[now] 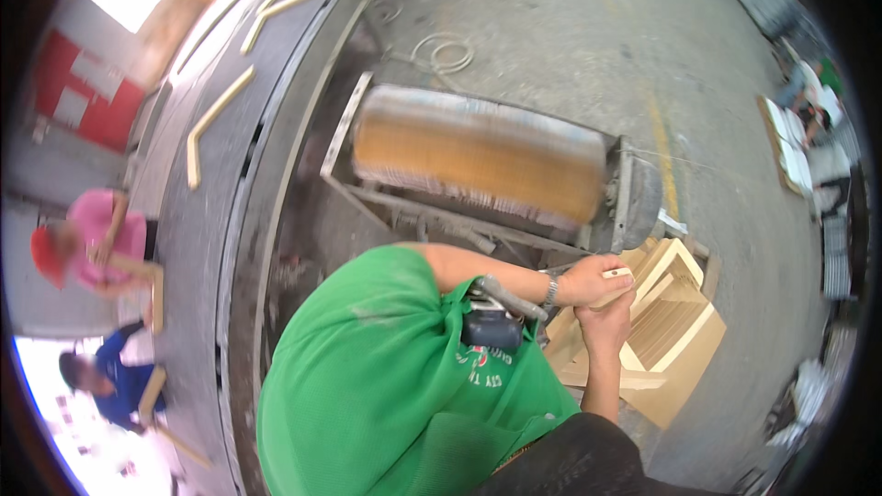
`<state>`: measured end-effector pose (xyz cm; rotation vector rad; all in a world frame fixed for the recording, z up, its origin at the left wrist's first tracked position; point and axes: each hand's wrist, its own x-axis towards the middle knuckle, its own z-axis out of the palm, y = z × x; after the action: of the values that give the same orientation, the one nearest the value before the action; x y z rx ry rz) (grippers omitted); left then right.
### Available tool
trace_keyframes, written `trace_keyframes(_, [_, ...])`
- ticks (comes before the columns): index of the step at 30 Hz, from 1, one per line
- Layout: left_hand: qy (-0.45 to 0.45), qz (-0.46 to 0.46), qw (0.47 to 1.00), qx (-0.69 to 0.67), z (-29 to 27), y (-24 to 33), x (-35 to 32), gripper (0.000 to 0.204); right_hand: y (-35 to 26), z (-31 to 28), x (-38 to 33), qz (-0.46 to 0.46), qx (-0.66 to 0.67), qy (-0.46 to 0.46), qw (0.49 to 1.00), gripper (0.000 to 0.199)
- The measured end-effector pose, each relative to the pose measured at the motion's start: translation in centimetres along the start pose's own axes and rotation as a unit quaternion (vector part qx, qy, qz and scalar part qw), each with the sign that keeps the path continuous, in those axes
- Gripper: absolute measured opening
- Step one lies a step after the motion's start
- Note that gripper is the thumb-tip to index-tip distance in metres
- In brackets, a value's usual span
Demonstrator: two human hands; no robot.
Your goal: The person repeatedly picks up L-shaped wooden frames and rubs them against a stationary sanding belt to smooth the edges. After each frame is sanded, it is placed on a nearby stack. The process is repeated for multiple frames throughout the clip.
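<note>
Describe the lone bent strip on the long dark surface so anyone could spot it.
Find the long dark surface along the picture's left. On it, left of the big brown roller, lies a pale angled strip. It lies apart from the strips clustered nearer the top.

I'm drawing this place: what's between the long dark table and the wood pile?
In the head view, a big brown roller in a metal frame stands between table and pile, with a green shirt partly in the way.
</note>
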<state>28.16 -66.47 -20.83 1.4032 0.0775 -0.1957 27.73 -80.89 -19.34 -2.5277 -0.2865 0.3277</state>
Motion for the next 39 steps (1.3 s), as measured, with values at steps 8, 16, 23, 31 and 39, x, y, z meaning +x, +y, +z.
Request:
trace_keyframes(8, [0.086, 0.038, 0.993, 0.065, -5.2, 0.3, -4.1, 0.027, -0.8, 3.5, -5.2, -0.100, 0.130, -0.049, 0.985, 0.099])
trace_keyframes(16, [0.096, -0.017, 0.985, -0.139, -15.1, 2.3, -13.8, 0.026, 15.2, 11.8, -21.2, 0.401, 0.000, 0.349, 0.847, 0.111])
trace_keyframes(23, [0.054, -0.076, 0.979, -0.184, -16.4, 0.7, -17.2, 0.031, 12.2, 18.2, -25.2, 0.149, 0.851, 0.218, 0.454, 0.080])
trace_keyframes(31, [0.255, 0.124, 0.882, 0.376, -25.9, -5.2, -9.5, 0.042, 2.1, 20.2, -14.0, 0.265, 0.725, 0.366, 0.520, 0.069])
trace_keyframes(39, [0.348, 0.203, 0.639, 0.655, -40.9, -5.1, 3.2, 0.046, -6.8, 29.2, 4.6, 0.308, 0.776, 0.344, 0.429, 0.068])
